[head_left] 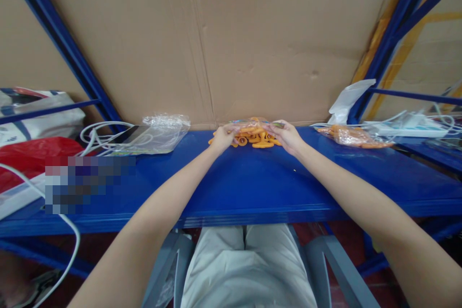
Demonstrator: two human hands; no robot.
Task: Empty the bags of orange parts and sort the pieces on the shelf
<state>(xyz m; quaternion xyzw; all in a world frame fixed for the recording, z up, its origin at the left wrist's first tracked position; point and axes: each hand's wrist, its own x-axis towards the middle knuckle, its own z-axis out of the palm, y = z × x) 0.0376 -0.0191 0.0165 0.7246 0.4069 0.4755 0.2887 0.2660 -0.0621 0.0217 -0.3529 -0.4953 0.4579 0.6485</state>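
Observation:
A pile of small orange plastic pieces point(263, 144) lies toward the back of the blue shelf point(252, 183). Above and behind it, a clear plastic bag point(255, 121) stretches between my two hands, with coloured print along its edge. My left hand point(224, 138) is closed on the bag's left side, its fingers partly hidden. At the opposite side, my right hand point(289, 136) pinches the bag between thumb and fingers. Some orange shows through the film; whether those pieces are inside or behind it, I cannot tell.
To the right lie a clear bag of orange pieces point(352, 135) and a white power strip point(407, 128). Flat clear bags point(159, 137), white cables point(92, 130) and a red bag point(32, 159) sit at left. Cardboard point(274, 43) walls the back; blue posts flank it.

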